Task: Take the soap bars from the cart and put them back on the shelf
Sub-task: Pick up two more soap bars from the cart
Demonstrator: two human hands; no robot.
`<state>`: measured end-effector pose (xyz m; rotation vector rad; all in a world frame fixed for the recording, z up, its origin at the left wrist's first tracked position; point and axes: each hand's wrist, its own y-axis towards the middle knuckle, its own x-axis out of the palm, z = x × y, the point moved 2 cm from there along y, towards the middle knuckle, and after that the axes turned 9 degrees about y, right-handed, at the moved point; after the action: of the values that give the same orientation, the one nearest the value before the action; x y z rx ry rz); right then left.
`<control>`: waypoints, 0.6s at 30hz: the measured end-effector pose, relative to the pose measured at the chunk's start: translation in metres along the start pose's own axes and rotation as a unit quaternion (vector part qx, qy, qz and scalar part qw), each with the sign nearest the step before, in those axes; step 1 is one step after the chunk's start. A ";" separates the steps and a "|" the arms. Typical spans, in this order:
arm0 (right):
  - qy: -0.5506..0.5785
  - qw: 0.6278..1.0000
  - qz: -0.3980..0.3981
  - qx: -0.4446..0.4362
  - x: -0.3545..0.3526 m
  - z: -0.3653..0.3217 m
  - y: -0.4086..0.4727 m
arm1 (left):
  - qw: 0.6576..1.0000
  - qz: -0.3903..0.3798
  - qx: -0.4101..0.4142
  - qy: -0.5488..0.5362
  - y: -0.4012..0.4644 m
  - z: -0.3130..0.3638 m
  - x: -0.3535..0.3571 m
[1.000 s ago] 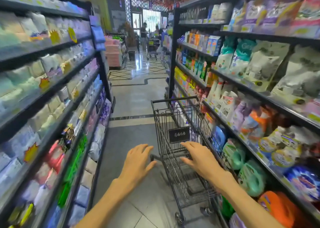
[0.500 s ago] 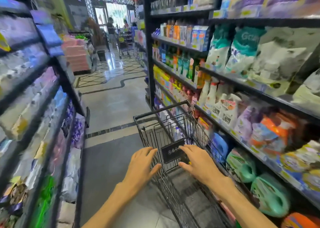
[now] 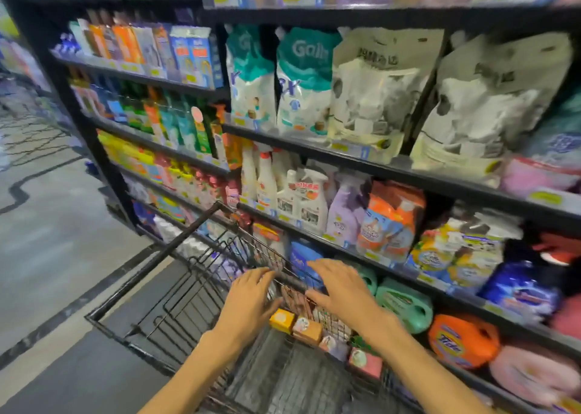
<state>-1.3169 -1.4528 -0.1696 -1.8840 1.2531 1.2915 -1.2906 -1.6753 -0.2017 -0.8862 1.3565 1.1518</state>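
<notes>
A black wire shopping cart (image 3: 163, 291) stands slanted against the right-hand shelving. Several boxed soap bars lie in a row in its upper section: an orange box (image 3: 282, 320), a tan box (image 3: 307, 331), a pale purple box (image 3: 334, 345) and a pink box (image 3: 364, 362). My left hand (image 3: 251, 300) hovers just left of the orange box, fingers spread and holding nothing. My right hand (image 3: 341, 291) is above the tan box with fingers apart, also with nothing in it. Both forearms reach in from the bottom edge.
The black shelf unit (image 3: 393, 170) on the right is packed with detergent bags, spray bottles and jugs, including a teal jug (image 3: 405, 306) and an orange Tide jug (image 3: 462, 341). Grey tiled aisle floor (image 3: 53, 247) lies to the left.
My view has swung right and down towards the shelving and the cart. Both hands have moved from the cart's near end to over the soap boxes, which have come into sight.
</notes>
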 end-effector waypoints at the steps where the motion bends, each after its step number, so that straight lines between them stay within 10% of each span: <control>1: 0.001 1.000 0.008 0.027 0.002 0.012 0.003 | 1.000 -0.007 0.027 -0.007 0.019 0.002 0.008; 18: 0.071 0.926 0.022 0.369 0.135 0.148 -0.064 | 0.923 -0.281 0.250 -0.075 0.121 0.059 0.261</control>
<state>-1.3063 -1.3582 -0.3568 -1.4076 1.5769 0.5619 -1.4242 -1.5611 -0.4374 -0.7215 1.0897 0.3894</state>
